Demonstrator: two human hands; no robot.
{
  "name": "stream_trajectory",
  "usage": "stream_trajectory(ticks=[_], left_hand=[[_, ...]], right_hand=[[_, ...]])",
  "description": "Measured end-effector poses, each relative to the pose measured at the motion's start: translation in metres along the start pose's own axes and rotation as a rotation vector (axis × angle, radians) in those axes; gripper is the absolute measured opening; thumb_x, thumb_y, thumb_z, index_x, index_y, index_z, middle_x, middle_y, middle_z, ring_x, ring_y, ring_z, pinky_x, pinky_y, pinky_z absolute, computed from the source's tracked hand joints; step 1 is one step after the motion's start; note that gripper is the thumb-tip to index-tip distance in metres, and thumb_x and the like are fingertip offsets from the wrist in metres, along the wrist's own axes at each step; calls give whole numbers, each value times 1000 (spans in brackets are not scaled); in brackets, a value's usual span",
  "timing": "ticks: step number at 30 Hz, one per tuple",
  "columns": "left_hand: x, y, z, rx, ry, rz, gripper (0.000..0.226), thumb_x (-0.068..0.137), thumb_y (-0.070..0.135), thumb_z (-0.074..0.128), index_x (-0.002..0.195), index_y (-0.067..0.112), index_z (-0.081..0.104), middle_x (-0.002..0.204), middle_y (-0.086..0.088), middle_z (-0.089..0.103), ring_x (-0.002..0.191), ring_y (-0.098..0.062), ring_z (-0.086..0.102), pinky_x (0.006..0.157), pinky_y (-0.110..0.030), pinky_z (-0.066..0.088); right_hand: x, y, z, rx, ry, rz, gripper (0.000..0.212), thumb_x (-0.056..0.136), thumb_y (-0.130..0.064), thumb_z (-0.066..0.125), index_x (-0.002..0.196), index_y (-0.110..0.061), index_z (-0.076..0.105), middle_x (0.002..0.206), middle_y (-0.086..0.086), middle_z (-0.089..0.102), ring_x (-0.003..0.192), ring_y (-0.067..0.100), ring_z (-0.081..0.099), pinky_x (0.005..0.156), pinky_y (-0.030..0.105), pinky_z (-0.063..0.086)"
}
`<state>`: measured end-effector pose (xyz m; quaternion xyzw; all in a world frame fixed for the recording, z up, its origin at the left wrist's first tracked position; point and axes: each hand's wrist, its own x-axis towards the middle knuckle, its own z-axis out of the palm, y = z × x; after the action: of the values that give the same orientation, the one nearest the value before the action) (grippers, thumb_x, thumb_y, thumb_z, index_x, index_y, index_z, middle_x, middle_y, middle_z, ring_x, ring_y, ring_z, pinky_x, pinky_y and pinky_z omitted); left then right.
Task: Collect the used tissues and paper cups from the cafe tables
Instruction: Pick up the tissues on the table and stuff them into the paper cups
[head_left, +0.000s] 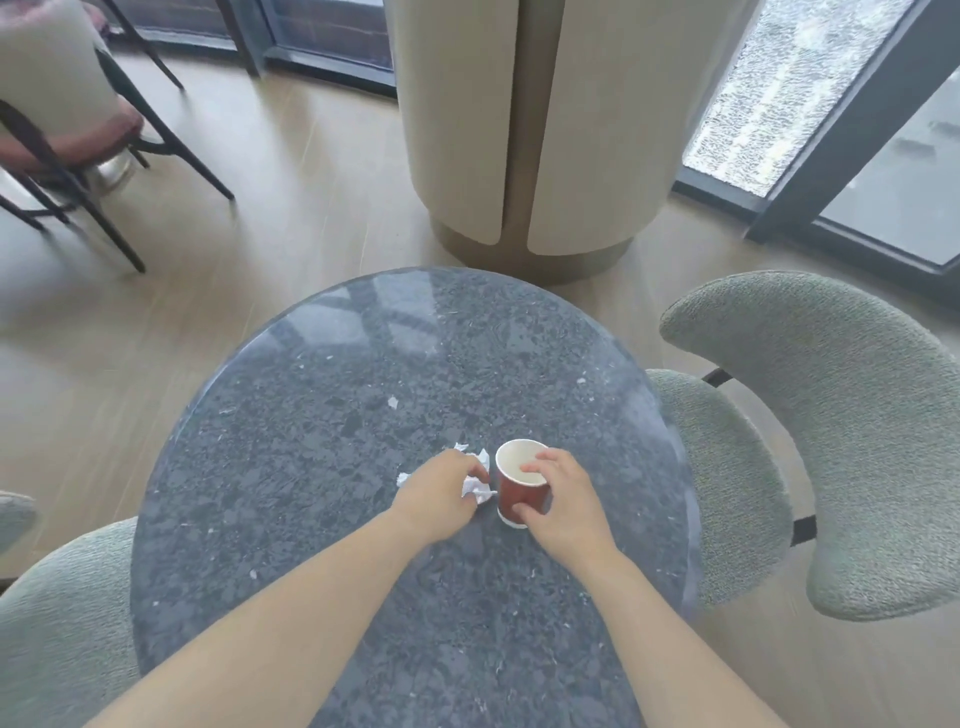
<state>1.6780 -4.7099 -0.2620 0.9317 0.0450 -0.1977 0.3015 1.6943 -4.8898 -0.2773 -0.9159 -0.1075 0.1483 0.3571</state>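
A red paper cup (514, 498) with a white inside stands upright near the middle of the round dark stone table (363, 395). My right hand (563, 499) is wrapped around the cup, thumb low on its side and a finger over the rim. Just left of the cup lies a crumpled white tissue (477, 488). My left hand (441, 493) is closed over the tissue, and bits of it stick out past the fingers.
Grey-green upholstered chairs stand at the right (810, 426) and at the lower left (57, 623). A wide cream pillar (530, 130) rises beyond the table. A dark-legged chair (67, 140) stands at the far left. Small white flecks lie on the tabletop.
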Motion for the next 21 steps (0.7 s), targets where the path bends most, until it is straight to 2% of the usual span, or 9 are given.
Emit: stream_trajectory(ticks=[2, 5, 8, 10, 12, 15, 18, 21], left_hand=[[3, -9, 0, 90, 0, -24, 28, 84, 12, 52, 108, 25, 59, 121, 1, 53, 114, -19, 48, 93, -33, 42], [7, -18, 4, 232, -29, -19, 38, 84, 16, 54, 120, 27, 51, 139, 3, 37, 125, -21, 37, 90, -35, 45], [13, -24, 13, 288, -146, -43, 58, 83, 17, 57, 135, 32, 37, 154, -1, 9, 139, -24, 16, 95, -39, 45], [17, -24, 18, 330, -228, -60, 67, 81, 12, 59, 138, 33, 30, 155, -5, 1, 139, -27, 12, 95, -41, 46], [22, -24, 21, 405, -232, -37, 70, 77, 2, 61, 136, 26, 31, 149, -8, 13, 131, -30, 26, 87, -37, 48], [28, -26, 21, 386, -225, -6, 56, 78, -7, 54, 128, 16, 41, 129, -9, 35, 104, -30, 51, 76, -35, 44], [28, -29, 14, 216, -144, -34, 42, 82, -5, 49, 119, 16, 53, 119, -8, 46, 99, -27, 55, 82, -32, 43], [26, -24, -7, 17, 57, -14, 28, 85, 3, 51, 107, 17, 62, 111, -5, 54, 100, -22, 54, 85, -26, 40]], right_hand=[[6, -1, 4, -47, 33, -22, 28, 76, -17, 72, 102, -10, 63, 124, 2, 49, 117, 22, 43, 94, 19, 30], [11, -2, 6, -80, 102, -51, 20, 77, -16, 73, 96, -10, 67, 117, 3, 54, 114, 20, 43, 87, 16, 30], [12, 1, 6, -117, 125, -70, 16, 79, -14, 71, 94, -12, 66, 117, 1, 53, 114, 19, 42, 81, 19, 35], [11, 3, 7, -125, 107, -79, 13, 78, -12, 70, 90, -14, 66, 120, -1, 53, 115, 20, 42, 79, 21, 38], [11, 4, 8, -111, 96, -92, 14, 75, -7, 72, 85, -16, 67, 120, -1, 55, 114, 21, 44, 79, 22, 38], [10, 2, 8, -76, 106, -117, 18, 71, -3, 74, 81, -16, 68, 118, 0, 58, 109, 25, 47, 83, 22, 34], [9, -1, 6, -44, 123, -120, 18, 70, -2, 74, 81, -16, 69, 116, 2, 59, 108, 27, 49, 86, 24, 35], [4, -4, 4, -29, 140, -120, 16, 72, -3, 74, 81, -15, 69, 114, 4, 60, 108, 27, 51, 88, 25, 35]])
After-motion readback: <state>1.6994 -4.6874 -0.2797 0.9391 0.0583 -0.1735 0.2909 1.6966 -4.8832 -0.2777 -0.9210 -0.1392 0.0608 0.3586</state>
